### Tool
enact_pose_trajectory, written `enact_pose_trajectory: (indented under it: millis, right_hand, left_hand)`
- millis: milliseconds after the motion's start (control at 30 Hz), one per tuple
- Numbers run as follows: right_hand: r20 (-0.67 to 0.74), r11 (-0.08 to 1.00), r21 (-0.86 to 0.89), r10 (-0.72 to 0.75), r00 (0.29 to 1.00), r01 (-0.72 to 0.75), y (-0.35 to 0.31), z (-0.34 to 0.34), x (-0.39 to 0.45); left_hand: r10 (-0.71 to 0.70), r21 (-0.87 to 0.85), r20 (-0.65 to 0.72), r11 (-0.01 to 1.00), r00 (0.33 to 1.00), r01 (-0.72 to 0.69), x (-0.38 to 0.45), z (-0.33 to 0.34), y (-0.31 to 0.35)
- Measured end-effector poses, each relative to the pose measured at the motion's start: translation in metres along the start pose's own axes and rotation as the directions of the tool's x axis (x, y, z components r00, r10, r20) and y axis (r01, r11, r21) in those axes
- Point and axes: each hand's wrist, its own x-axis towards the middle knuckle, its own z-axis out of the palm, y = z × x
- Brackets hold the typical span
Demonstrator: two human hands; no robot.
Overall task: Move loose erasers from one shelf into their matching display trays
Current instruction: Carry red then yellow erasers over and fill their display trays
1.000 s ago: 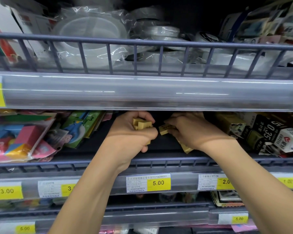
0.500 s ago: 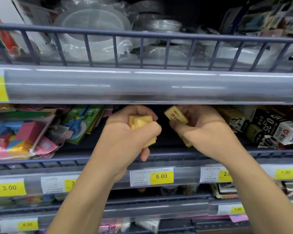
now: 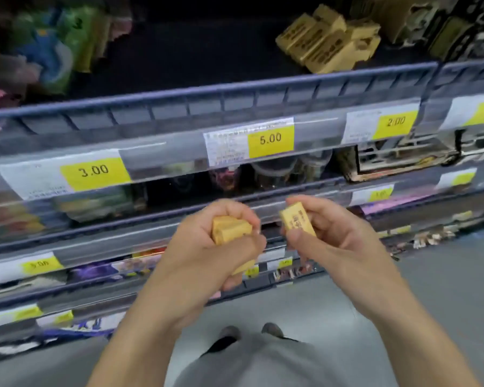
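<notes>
left hand [image 3: 207, 247] fisted round several yellow erasers [image 3: 229, 229] | right hand [image 3: 330, 238] pinches one eraser [image 3: 298, 223] | both held before lower shelves | likely light, rubbery, grippy; hold by long sides

left hand [image 3: 207, 247] fisted around yellow erasers [image 3: 229, 231], right hand [image 3: 330, 241] pinching one eraser [image 3: 298, 223], both forearms raised, hands close together

2 hands [image 3: 207, 255], 3 legible price tags [image 3: 271, 138]

Grey floor [image 3: 444, 289] below blue-railed shelving [image 3: 207, 90] with yellow price tags [image 3: 271, 141].
</notes>
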Motion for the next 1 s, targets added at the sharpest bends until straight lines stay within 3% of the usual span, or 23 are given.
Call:
enact_pose_trajectory:
  millis: [100, 200, 300, 433, 733, 867, 1000]
  right_hand:
    - [-0.040, 0.978, -0.020, 0.206, 0.978, -0.207, 0.064, 0.001, -0.020]
    - [-0.061, 0.916, -0.071, 0.390, 0.919, -0.394, 0.118, -0.002, -0.040]
    - [-0.056, 0.846, -0.132, 0.514, 0.856, -0.517, 0.153, -0.009, -0.060]
    - [-0.016, 0.781, -0.245, 0.589, 0.808, -0.574, 0.181, -0.021, -0.075]
    - [0.250, 0.750, -0.472, 0.617, 0.746, -0.463, 0.198, -0.019, -0.056]
    - [0.434, 0.769, -0.540, 0.603, 0.670, -0.342, 0.195, 0.028, -0.042]
    - [0.639, 0.843, -0.492, 0.518, 0.568, -0.216, 0.177, 0.098, -0.036]
  left_hand:
    - [-0.215, -0.002, -0.078, 0.976, 0.973, 0.216, 0.000, -0.013, -0.067]
    - [-0.396, -0.025, -0.198, 0.916, 0.897, 0.399, -0.008, -0.025, -0.130]
    - [-0.497, -0.120, -0.280, 0.867, 0.821, 0.484, -0.027, -0.033, -0.172]
    - [-0.550, -0.213, -0.345, 0.835, 0.760, 0.508, -0.055, -0.038, -0.195]
    - [-0.537, -0.355, -0.579, 0.844, 0.614, 0.403, -0.127, -0.026, -0.216]
    - [-0.523, -0.447, -0.664, 0.850, 0.534, 0.277, -0.177, -0.025, -0.223]
    - [-0.509, -0.491, -0.740, 0.855, 0.439, 0.164, -0.230, -0.029, -0.230]
